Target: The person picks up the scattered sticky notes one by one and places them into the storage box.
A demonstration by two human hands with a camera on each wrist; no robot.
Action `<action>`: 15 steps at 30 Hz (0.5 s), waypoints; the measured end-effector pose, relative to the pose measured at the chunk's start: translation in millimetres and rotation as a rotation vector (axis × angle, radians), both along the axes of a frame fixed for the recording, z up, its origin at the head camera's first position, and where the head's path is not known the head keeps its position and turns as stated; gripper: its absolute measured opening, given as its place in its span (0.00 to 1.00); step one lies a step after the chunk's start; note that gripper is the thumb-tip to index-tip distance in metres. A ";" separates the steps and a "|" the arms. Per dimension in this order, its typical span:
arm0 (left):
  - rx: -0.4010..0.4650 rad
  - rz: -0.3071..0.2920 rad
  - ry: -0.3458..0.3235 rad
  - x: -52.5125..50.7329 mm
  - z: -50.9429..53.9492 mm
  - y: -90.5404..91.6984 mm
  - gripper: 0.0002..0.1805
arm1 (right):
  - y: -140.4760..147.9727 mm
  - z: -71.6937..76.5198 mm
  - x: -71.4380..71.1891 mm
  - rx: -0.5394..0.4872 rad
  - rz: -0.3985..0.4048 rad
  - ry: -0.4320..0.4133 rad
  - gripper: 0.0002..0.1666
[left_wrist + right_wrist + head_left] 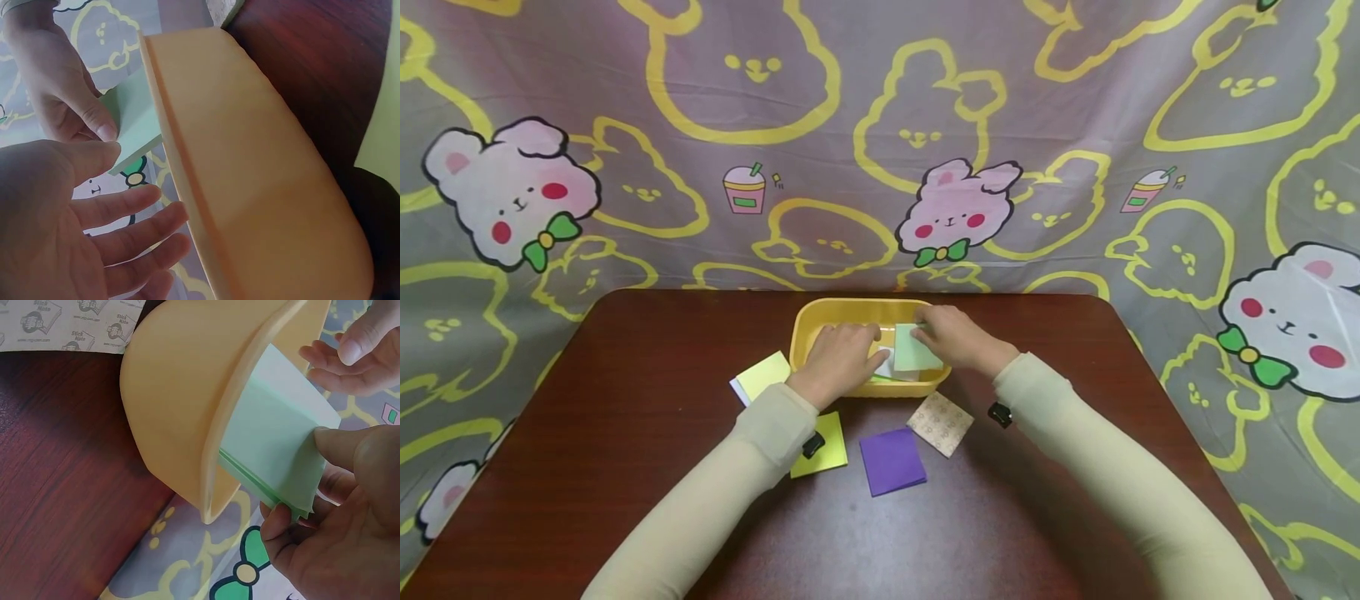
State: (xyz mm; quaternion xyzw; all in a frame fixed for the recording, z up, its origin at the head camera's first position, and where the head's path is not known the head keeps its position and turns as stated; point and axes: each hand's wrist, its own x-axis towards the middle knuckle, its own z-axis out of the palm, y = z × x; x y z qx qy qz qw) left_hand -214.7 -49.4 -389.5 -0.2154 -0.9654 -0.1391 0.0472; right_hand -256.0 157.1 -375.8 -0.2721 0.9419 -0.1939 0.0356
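Observation:
A pale green sticky note pad point(913, 348) is pinched at its edge between the thumb and fingers of my right hand point(961, 335). In the right wrist view the pad point(275, 434) slants partly inside the yellow plastic basket point(178, 394), its layered edge showing. My left hand point(838, 358) hovers over the left part of the basket point(887, 389). In the left wrist view its fingers point(134, 231) are spread and loosely bent, holding nothing. Under the green pad, a white piece point(887, 367) lies in the basket; the left hand hides part of the inside.
On the dark red wooden table point(647, 400), a purple pad point(892, 462), a beige pad with printed pattern point(941, 424) and a bright yellow pad point(829, 450) lie before the basket. A pale yellow pad point(762, 377) sits at its left. Behind hangs a rabbit-print curtain point(820, 167).

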 end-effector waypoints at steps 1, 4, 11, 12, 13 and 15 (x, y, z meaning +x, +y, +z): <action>0.000 0.000 -0.001 -0.4 -0.5 -0.4 0.20 | -0.2 -0.5 -0.3 0.001 0.000 -0.003 0.15; -0.003 0.002 -0.007 -1.4 -1.7 -2.0 0.20 | -0.6 -2.1 -1.5 0.007 -0.001 -0.014 0.16; -0.024 0.014 -0.030 -6.7 -4.1 -4.4 0.20 | -2.9 -4.7 -5.7 0.030 0.010 -0.034 0.16; -0.033 0.017 -0.032 -7.9 -4.7 -4.7 0.20 | -3.5 -5.0 -6.3 0.033 0.012 -0.037 0.16; -0.042 0.020 -0.035 -9.0 -5.1 -5.1 0.20 | -4.1 -5.5 -6.9 0.035 0.016 -0.036 0.15; -0.061 0.026 -0.044 -10.9 -5.8 -5.8 0.20 | -5.6 -6.2 -7.4 0.038 0.022 -0.038 0.15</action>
